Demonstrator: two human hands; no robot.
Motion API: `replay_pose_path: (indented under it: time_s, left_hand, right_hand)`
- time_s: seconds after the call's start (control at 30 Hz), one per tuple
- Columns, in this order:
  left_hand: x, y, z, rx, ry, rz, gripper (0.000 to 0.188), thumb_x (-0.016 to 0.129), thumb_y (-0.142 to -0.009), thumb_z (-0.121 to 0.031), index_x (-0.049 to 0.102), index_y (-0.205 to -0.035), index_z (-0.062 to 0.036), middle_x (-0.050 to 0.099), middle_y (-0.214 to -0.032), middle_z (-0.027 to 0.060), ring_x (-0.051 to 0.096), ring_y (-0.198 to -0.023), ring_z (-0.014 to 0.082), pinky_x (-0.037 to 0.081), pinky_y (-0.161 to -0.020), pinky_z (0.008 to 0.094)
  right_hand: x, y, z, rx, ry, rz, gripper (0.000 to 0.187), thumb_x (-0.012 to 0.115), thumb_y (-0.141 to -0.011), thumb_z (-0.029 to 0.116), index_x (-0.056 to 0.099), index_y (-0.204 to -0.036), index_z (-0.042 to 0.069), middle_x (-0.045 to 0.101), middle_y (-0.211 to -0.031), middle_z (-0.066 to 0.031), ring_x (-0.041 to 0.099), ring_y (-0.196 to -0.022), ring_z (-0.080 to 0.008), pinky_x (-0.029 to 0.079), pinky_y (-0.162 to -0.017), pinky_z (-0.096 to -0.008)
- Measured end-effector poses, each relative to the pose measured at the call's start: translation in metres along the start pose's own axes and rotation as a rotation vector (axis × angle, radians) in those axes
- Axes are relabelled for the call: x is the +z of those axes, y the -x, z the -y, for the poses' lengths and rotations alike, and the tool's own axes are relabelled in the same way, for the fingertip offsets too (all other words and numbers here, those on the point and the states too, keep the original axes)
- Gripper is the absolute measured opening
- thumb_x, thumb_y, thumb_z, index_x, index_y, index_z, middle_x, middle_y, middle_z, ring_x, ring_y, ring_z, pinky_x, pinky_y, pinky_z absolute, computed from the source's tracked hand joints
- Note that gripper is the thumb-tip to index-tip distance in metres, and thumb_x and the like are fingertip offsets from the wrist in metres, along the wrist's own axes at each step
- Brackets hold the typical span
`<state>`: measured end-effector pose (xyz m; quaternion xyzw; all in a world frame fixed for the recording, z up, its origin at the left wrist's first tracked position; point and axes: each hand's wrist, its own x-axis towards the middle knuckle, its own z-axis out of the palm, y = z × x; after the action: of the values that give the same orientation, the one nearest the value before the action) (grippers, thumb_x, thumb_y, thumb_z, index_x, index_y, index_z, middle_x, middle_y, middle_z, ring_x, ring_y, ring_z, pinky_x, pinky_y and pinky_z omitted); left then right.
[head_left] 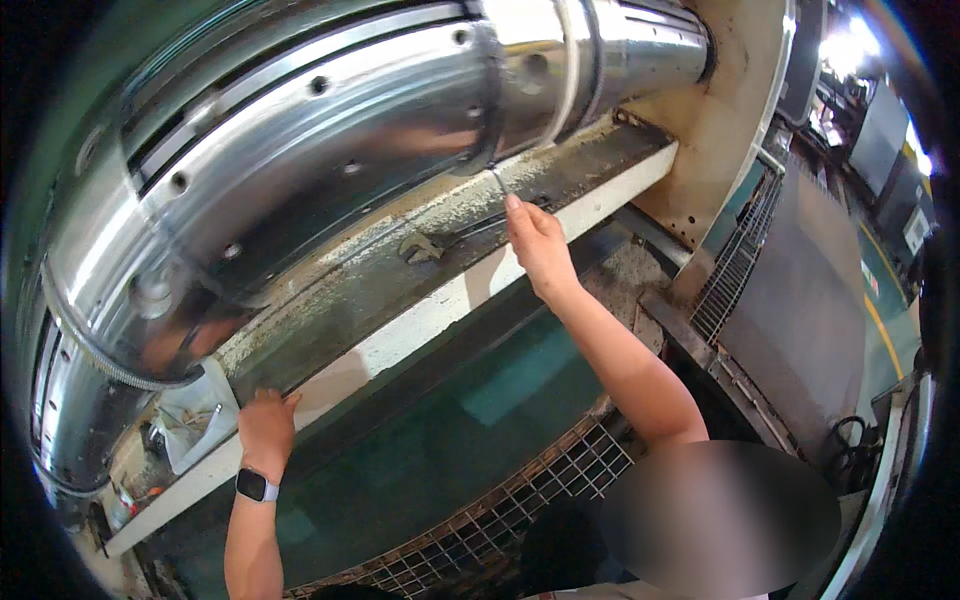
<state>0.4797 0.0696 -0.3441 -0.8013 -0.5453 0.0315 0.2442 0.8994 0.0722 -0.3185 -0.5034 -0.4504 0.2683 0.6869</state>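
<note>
My right hand (540,245) is closed in a pinch on a thin metal rod (500,182), which reaches up to the underside of a large shiny metal cylinder (390,110). Whether the rod's tip sits in a hole there is too small to tell. My left hand (267,428) lies on the front edge of a white-faced ledge (395,340), its fingers bent over the edge and partly hidden. Between the hands an adjustable wrench (420,248) rests on the ledge, its jaw toward the left.
Beside my left hand stands a white open container (205,415) with small things in it. A metal grating (480,515) runs below. To the right are a cream machine wall (710,120), a grey panel (800,290) and black-handled scissors (855,440).
</note>
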Motion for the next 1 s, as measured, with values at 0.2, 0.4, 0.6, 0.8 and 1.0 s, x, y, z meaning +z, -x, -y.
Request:
replay_pose_path:
  time_s: [0.2,0.4,0.6,0.8,1.0]
  left_hand:
    - [0.013,-0.003,-0.005,-0.021,0.145,-0.074,0.038,0.051,-0.087,-0.038,0.062,-0.077,-0.0023,0.059,-0.078,0.0131,0.061,-0.071,0.0281,0.048,-0.064,0.0372]
    - [0.014,-0.005,-0.014,-0.041,0.247,-0.164,0.039,0.055,-0.084,-0.040,0.063,-0.077,-0.0028,0.058,-0.075,0.0119,0.061,-0.068,0.0264,0.049,-0.061,0.0349]
    - [-0.004,-0.001,-0.008,-0.043,0.110,-0.062,0.037,0.052,-0.087,-0.038,0.061,-0.080,-0.0032,0.058,-0.079,0.0113,0.060,-0.071,0.0274,0.048,-0.062,0.0334]
    - [0.001,-0.002,-0.003,-0.020,0.063,-0.027,0.035,0.051,-0.089,-0.038,0.057,-0.079,-0.0047,0.058,-0.080,0.0127,0.061,-0.070,0.0291,0.049,-0.060,0.0373]
    - [-0.005,-0.004,-0.009,-0.047,0.072,-0.014,0.036,0.051,-0.088,-0.038,0.055,-0.081,-0.0034,0.057,-0.079,0.0153,0.061,-0.069,0.0331,0.049,-0.058,0.0404]
  right_hand:
    - [-0.006,0.000,0.007,0.072,0.033,-0.116,0.039,0.049,-0.093,0.039,0.048,-0.067,0.011,0.038,-0.057,0.0068,0.033,-0.050,-0.0055,0.028,-0.045,-0.0237]
    - [0.012,-0.001,0.013,0.093,-0.010,-0.306,0.040,0.051,-0.091,0.043,0.051,-0.068,0.010,0.037,-0.056,0.0076,0.030,-0.049,-0.0047,0.024,-0.044,-0.0237]
    - [0.012,0.002,0.008,0.072,0.076,-0.256,0.046,0.049,-0.092,0.042,0.051,-0.071,0.002,0.038,-0.062,0.0045,0.034,-0.061,-0.0079,0.031,-0.055,-0.0265]
    - [-0.005,0.004,0.004,-0.101,0.084,-0.042,0.039,0.044,-0.096,0.035,0.044,-0.070,0.006,0.037,-0.059,0.0003,0.034,-0.054,-0.0099,0.030,-0.050,-0.0265]
    - [-0.038,-0.013,0.014,-0.313,0.588,-0.053,0.039,0.042,-0.094,0.038,0.051,-0.077,0.005,0.053,-0.063,-0.0169,0.054,-0.063,-0.0378,0.041,-0.058,-0.0451]
